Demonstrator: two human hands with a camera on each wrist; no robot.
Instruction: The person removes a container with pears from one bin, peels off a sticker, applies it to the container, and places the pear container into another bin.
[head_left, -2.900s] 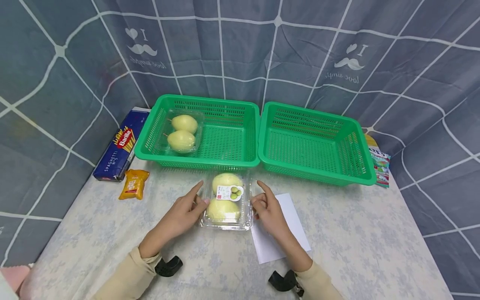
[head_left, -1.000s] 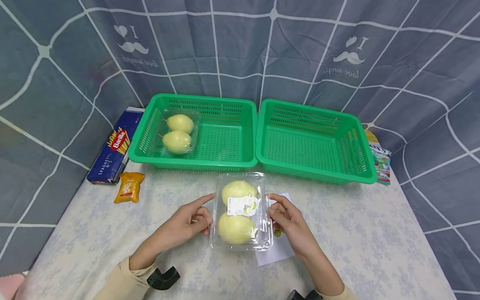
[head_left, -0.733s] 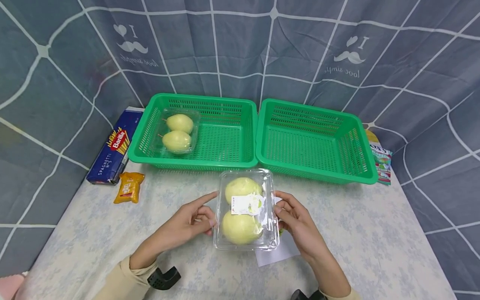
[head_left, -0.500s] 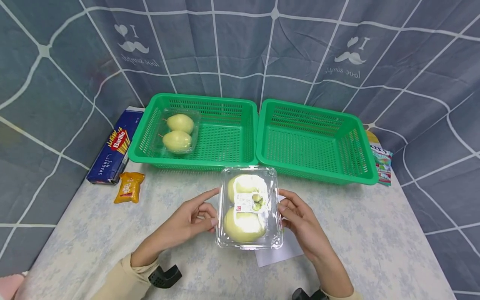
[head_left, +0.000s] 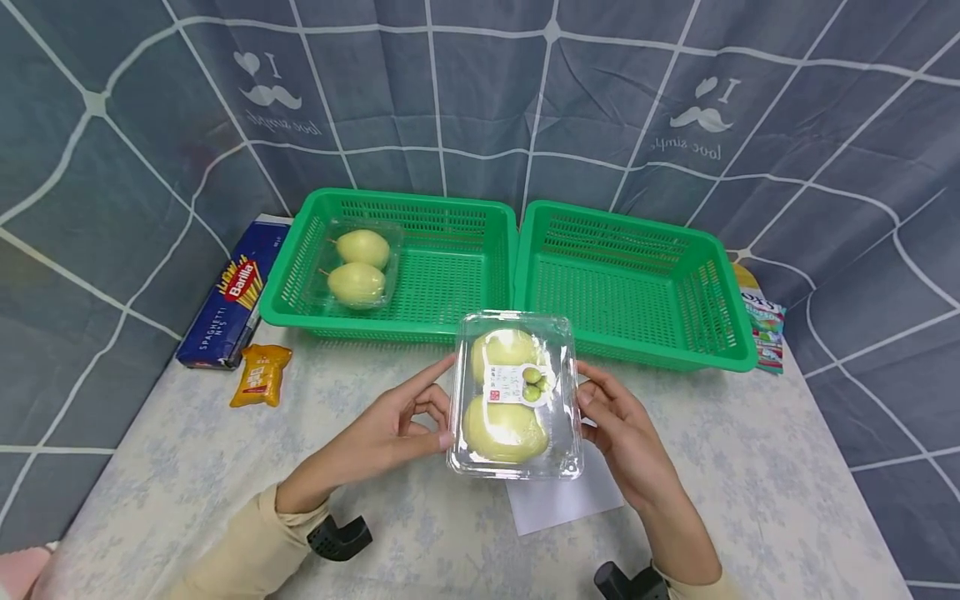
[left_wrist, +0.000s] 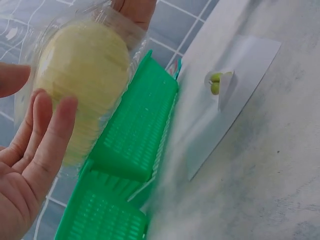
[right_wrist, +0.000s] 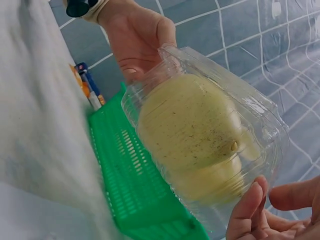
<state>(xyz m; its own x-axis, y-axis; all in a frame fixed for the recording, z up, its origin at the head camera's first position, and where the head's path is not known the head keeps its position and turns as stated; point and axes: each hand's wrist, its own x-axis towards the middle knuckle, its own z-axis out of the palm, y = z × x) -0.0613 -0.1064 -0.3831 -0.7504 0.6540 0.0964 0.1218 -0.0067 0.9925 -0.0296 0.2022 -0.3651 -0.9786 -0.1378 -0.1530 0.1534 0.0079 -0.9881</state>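
Observation:
A clear plastic clamshell with two yellow-green pears point(head_left: 516, 396) is held up off the table, just in front of where the two green baskets meet. My left hand point(head_left: 438, 410) grips its left edge and my right hand point(head_left: 591, 407) grips its right edge. In the left wrist view the pear pack point(left_wrist: 80, 75) lies against my left fingers point(left_wrist: 37, 140). The right wrist view shows the pack point(right_wrist: 200, 135) from below, with my right fingertips point(right_wrist: 250, 212) at its rim. A second pear pack point(head_left: 356, 262) lies in the left basket point(head_left: 450, 279).
The right basket point(head_left: 630, 283) holds nothing. A white paper sheet point(head_left: 566, 500) lies under the raised pack, with a small green-printed sticker point(left_wrist: 217, 85) on it. A blue spaghetti box point(head_left: 228, 296) and an orange packet point(head_left: 261, 375) lie at the left. A colourful packet point(head_left: 761, 329) is at the far right.
Both hands have lifted the pear pack from the table and carried it up and slightly right, toward the baskets. The paper beneath is now more exposed.

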